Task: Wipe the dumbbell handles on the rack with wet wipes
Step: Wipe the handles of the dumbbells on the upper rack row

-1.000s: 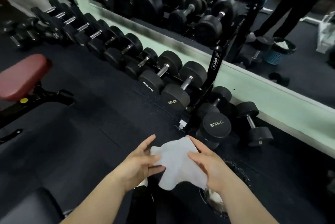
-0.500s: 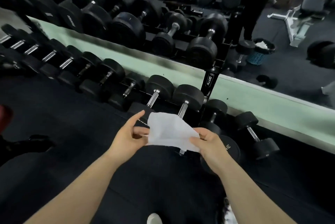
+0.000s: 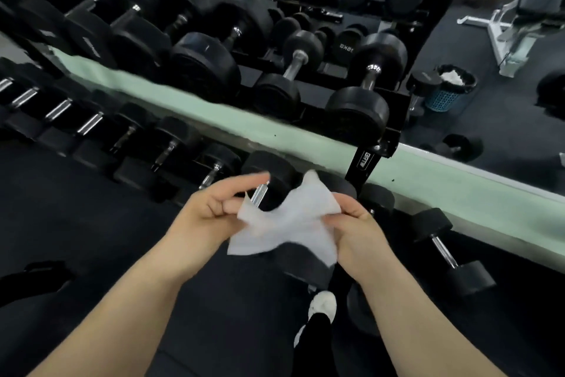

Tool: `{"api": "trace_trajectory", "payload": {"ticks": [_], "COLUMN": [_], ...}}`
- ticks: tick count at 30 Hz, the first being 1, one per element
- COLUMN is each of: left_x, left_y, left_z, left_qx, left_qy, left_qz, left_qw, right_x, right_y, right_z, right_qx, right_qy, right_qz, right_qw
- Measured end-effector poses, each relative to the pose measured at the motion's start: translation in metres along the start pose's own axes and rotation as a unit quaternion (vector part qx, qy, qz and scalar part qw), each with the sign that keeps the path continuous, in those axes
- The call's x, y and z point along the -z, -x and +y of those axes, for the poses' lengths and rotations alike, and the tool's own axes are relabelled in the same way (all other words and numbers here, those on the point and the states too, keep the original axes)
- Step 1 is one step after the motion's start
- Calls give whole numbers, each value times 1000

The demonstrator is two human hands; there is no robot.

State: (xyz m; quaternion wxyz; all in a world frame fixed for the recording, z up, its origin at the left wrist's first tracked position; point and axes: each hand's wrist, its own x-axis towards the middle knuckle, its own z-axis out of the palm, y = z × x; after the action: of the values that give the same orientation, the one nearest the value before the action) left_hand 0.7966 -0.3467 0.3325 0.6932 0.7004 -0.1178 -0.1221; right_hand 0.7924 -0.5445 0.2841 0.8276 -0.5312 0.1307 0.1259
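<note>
A white wet wipe [image 3: 287, 224] is stretched between my two hands, just above the low rack's right end. My left hand [image 3: 208, 214] pinches its left edge and my right hand [image 3: 357, 233] grips its right side. Behind the wipe lies a black dumbbell with a chrome handle [image 3: 259, 195]; the wipe hangs in front of it and I cannot tell if they touch. More black dumbbells with chrome handles [image 3: 88, 123] run along the low rack to the left. The rack's black upright post [image 3: 363, 159] stands right of the wipe.
A wall mirror above a pale green ledge [image 3: 244, 124] reflects the rack, a blue waste basket [image 3: 449, 91] and a standing person. A loose dumbbell [image 3: 443, 251] lies on the dark floor at right. My white shoe [image 3: 321, 306] is below my hands.
I have come closer to the rack, which now looms larger. My hands with the wipe have moved up to the dumbbells at the rack's right end, and the wipe is spread wider.
</note>
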Motion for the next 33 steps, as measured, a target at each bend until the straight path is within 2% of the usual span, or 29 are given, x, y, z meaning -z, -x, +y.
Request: {"api": "trace_trajectory", "payload": {"ticks": [2,5,8,12,14,16,18,20,22,26,29,31,33], "left_x": [6,9,-5,-15,-15,-16,-17,-15,-14,-9,-12,-22,-36], "left_y": [-27,-81,-131,-179,-197,-213,-229,-245,-257,-283,-295,-301,-306], "left_z": [4,-14,-19,-15,-15,-13,-10,-11,-10,-13,-25,-31,-36], "left_qx": [-5,42,43,-6,-21,-26,-22,-19,-18,-20,-1,-4,-9], "left_qy": [-27,-134,-195,-141,-107,-94,-84,-90,-98,-65,-72,-102,-135], "left_qz": [-61,-31,-17,76,110,103,77,52,36,40,65,67,54], "left_qw": [998,990,980,987,988,990,993,994,994,997,995,993,989], "right_x": [9,31,47,54,49,42,30,20,16,25,48,69,89], "right_y": [-24,-61,-96,-139,-150,-159,-169,-178,-185,-179,-170,-172,-188], "right_z": [-21,-48,-72,-94,-98,-100,-103,-108,-111,-137,-167,-189,-203], "right_qx": [21,40,28,-9,-14,-30,-38,-12,1,4,53,120,176], "right_qy": [5,93,144,87,94,204,326,379,383,321,248,254,311], "right_qz": [-7,12,27,23,-16,-84,-107,-77,-56,23,146,247,331], "right_qw": [1000,995,989,996,995,975,939,922,922,947,956,927,873]}}
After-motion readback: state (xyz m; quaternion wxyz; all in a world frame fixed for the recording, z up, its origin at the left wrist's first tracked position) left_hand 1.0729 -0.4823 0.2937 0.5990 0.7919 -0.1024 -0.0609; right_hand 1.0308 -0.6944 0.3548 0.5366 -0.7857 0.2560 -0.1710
